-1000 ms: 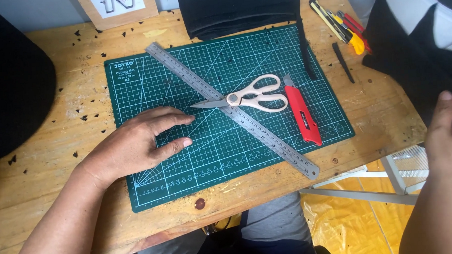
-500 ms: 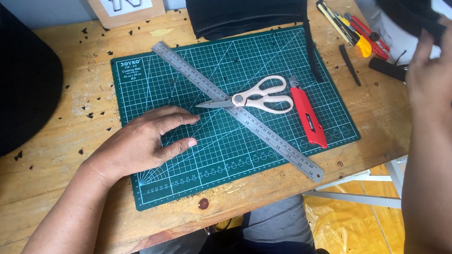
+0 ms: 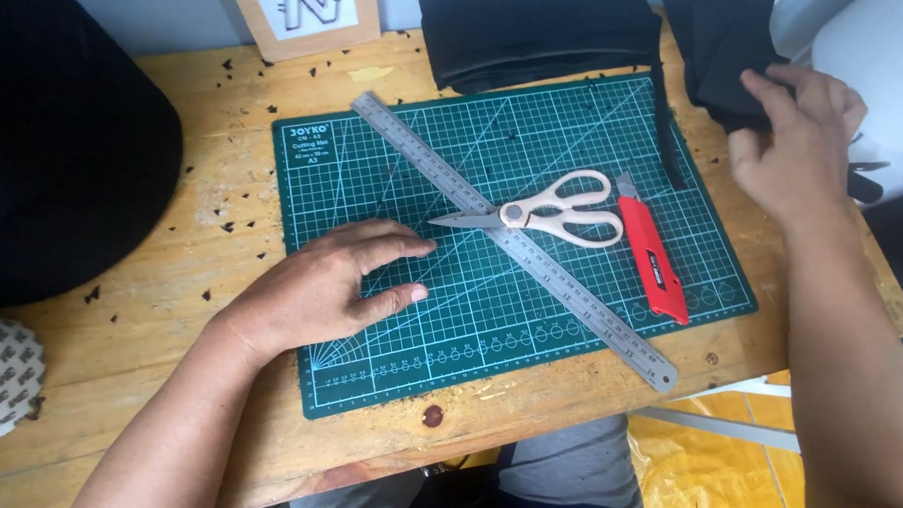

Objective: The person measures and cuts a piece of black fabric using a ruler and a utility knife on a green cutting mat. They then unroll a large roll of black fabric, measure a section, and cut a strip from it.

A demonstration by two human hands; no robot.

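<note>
Black cloth (image 3: 725, 59) sits at the far right corner of the wooden table (image 3: 210, 222), and the right hand (image 3: 793, 147) has hold of it. Fingers curl round the cloth's lower edge, with the thumb in front, so the hand is mostly closed on it. The cloth is a small folded piece, and part of it hangs past the table edge.

The left hand (image 3: 323, 289) lies flat on the green cutting mat (image 3: 534, 311). Its fingers are spread wide open, palm down, and it holds nothing. The fingertips point toward the scissors (image 3: 545, 214), which are near but not touching.

The scissors have pale handles and lie closed on top of a long metal ruler (image 3: 511, 240). The ruler runs slanted across the mat, from the top left down to the bottom right. A red cutter knife (image 3: 654, 252) lies just beside the scissors, on their right.

More black cloth (image 3: 539, 26) lies folded at the top of the mat. Little dark scraps (image 3: 228, 227) are scattered on the wood.
</note>
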